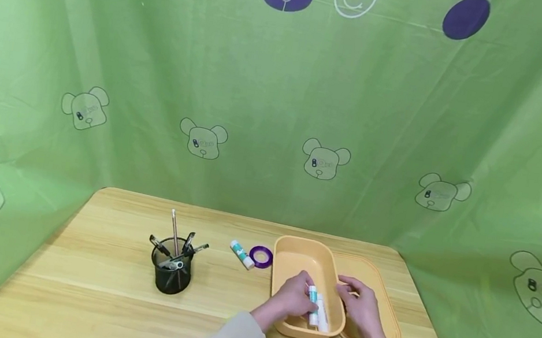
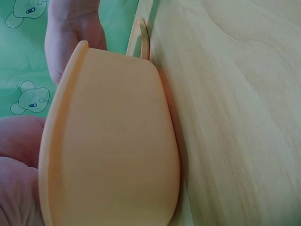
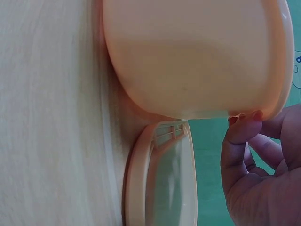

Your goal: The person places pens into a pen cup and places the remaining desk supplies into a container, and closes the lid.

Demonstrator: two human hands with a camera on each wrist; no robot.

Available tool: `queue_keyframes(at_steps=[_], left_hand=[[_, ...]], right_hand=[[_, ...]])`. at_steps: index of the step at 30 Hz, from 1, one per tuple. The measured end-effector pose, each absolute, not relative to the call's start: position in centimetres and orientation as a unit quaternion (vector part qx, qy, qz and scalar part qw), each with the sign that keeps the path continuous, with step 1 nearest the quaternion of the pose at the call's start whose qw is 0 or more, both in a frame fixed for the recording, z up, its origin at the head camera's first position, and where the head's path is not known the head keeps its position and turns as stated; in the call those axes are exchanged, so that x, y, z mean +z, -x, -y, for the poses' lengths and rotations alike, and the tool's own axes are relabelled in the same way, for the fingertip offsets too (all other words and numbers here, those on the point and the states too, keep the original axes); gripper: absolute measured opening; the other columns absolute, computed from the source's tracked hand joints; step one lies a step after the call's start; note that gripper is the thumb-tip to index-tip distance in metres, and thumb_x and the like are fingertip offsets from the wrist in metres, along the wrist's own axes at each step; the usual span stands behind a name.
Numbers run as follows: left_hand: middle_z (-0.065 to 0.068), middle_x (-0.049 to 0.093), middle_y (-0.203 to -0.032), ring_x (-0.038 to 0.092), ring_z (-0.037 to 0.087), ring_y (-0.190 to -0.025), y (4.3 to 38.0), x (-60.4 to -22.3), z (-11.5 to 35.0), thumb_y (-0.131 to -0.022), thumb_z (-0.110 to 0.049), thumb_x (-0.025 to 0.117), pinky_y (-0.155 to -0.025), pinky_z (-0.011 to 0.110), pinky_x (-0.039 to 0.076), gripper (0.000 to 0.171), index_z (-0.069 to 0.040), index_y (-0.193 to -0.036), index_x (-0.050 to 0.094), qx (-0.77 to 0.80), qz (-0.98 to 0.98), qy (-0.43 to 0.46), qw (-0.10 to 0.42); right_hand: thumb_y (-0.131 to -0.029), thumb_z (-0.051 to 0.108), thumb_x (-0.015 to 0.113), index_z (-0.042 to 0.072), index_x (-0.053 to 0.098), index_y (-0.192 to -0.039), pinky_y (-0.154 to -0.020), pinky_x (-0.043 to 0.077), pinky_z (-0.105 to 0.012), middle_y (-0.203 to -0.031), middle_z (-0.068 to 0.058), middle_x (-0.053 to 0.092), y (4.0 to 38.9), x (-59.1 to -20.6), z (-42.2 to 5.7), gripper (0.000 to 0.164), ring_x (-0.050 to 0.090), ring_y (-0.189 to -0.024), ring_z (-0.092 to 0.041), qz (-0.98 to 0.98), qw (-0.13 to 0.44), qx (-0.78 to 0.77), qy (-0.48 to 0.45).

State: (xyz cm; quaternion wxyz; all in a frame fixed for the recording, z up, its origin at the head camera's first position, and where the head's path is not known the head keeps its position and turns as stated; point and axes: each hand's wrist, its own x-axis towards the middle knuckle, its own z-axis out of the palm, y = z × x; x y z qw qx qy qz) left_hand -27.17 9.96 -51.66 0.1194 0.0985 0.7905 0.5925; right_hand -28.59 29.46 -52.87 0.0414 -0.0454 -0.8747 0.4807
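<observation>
An orange-yellow plastic box (image 1: 301, 246) stands at the right of the table. My left hand (image 1: 292, 295) reaches down inside it and grips a white and teal glue stick (image 1: 312, 302). A white stick (image 1: 322, 317) lies right beside that one in the box. With my right hand (image 1: 361, 304) I pinch the box's right rim; the thumb (image 3: 244, 128) is below the rim in the right wrist view. The box wall (image 2: 113, 132) hides most of my left hand in the left wrist view.
The box's lid (image 1: 388, 312) lies flat to the right, partly behind the box. Left of the box are a purple tape roll (image 1: 254, 248) and another glue stick (image 1: 242, 255). A black mesh pen holder (image 1: 171, 281) with several pens and a pencil stands farther left.
</observation>
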Motion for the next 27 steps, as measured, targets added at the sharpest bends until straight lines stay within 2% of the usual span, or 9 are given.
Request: queue_keyframes(at_steps=[6, 13, 27], left_hand=[[0.001, 0.057, -0.082, 0.057, 0.012, -0.074, 27.51, -52.22, -10.31, -0.079, 0.007, 0.081, -0.065, 0.022, 0.052, 0.038, -0.006, -0.102, 0.053, 0.531, -0.835, -0.1, 0.101], [0.002, 0.056, -0.081, 0.053, 0.015, -0.074, 27.6, -52.15, -10.4, -0.074, 0.008, 0.079, -0.065, 0.024, 0.047, 0.04, -0.006, -0.102, 0.055, 0.498, -0.856, -0.099, 0.102], [0.003, 0.058, -0.09, 0.054, 0.016, -0.08, 27.2, -51.74, -10.45, -0.077, -0.005, 0.084, -0.074, 0.027, 0.05, 0.046, -0.007, -0.116, 0.06, 0.443, -0.886, -0.108, 0.083]], right_hand=[[-0.104, 0.015, 0.063, -0.001, 0.064, -0.135, -0.062, 0.056, -0.022, -0.11, -0.018, 0.066, 28.64, -52.96, -29.49, 0.035, 0.062, -0.078, -0.013, 0.875, 0.046, 0.481, 0.045], [-0.104, 0.015, 0.063, -0.001, 0.065, -0.135, -0.061, 0.056, -0.022, -0.108, -0.017, 0.066, 28.77, -52.99, -29.45, 0.035, 0.062, -0.078, -0.012, 0.875, 0.047, 0.48, 0.049], [-0.103, 0.014, 0.063, -0.001, 0.065, -0.135, -0.06, 0.054, -0.021, -0.107, -0.017, 0.066, 28.8, -53.08, -29.57, 0.035, 0.064, -0.079, -0.013, 0.876, 0.047, 0.478, 0.048]])
